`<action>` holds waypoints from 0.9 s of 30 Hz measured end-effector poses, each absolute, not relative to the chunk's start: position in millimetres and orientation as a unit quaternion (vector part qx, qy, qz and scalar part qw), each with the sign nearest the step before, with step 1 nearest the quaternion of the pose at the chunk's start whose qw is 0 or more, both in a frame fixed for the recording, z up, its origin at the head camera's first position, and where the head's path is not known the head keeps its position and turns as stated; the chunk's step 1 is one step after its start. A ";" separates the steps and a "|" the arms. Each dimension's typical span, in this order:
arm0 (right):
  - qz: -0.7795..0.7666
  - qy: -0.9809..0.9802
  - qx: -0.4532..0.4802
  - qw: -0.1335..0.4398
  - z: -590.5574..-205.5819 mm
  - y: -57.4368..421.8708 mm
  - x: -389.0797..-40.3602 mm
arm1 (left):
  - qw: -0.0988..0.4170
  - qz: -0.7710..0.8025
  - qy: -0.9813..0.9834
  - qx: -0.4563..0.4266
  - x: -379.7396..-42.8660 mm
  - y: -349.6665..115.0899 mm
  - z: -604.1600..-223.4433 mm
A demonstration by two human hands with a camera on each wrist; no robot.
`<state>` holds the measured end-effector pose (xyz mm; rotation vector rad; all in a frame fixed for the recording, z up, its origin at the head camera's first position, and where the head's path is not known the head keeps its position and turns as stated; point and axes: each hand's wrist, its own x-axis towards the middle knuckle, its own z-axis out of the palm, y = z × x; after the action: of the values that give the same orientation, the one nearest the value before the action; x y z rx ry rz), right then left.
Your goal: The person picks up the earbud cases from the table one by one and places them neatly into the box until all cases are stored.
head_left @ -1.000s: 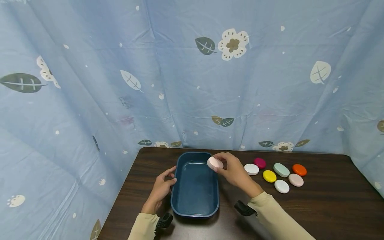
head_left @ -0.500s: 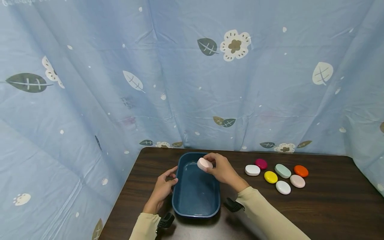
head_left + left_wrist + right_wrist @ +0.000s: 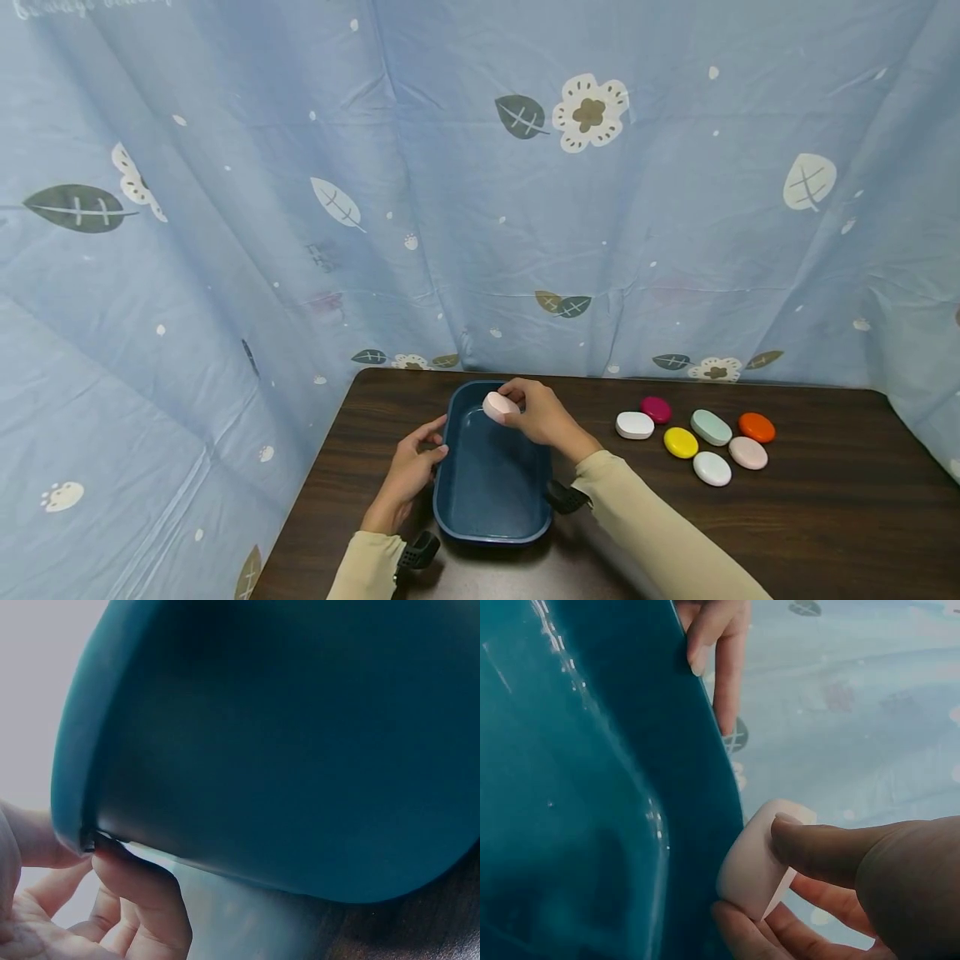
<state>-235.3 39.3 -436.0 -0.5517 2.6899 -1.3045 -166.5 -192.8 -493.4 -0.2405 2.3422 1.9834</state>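
Note:
A deep blue rectangular tray (image 3: 491, 500) with rounded corners stands on the table. My left hand (image 3: 408, 475) grips its left rim, thumb on the edge and fingers on the outer side; the left wrist view shows the rim (image 3: 71, 772) between thumb and finger. Over the far part of the tray, my right hand (image 3: 540, 417) pinches a pale pink oval soap bar (image 3: 500, 407) between thumb and fingers. In the right wrist view this soap bar (image 3: 754, 862) is tilted in front of the tray wall; whether they touch, I cannot tell.
To the right lie several soap bars: white (image 3: 634, 425), magenta (image 3: 656, 409), yellow (image 3: 681, 443), pale green (image 3: 711, 427), orange (image 3: 757, 427), pink (image 3: 748, 452) and round white (image 3: 712, 469). A blue patterned curtain (image 3: 450, 208) hangs behind the dark wooden table (image 3: 825, 517).
My right hand has carried the pale pink soap bar leftward, from the tray's right rim to above its far inside. The left hand keeps its grip on the rim.

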 end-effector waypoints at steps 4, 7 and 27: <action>-0.426 0.885 -0.177 0.057 -439.1 34.9 -239.0 | 0.036 0.645 0.759 -0.081 -167.6 -192.2 -494.4; -0.428 0.885 -0.171 0.065 -441.8 31.8 -241.4 | 0.037 0.648 0.756 -0.081 -167.9 -191.9 -495.1; -0.424 0.888 -0.144 0.104 -458.1 18.9 -252.3 | 0.034 0.656 0.750 -0.079 -166.9 -192.4 -495.1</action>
<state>-252.3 18.9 -458.1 -0.4252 2.6198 -1.2491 -166.9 -192.4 -495.1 -0.2433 2.3061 2.0182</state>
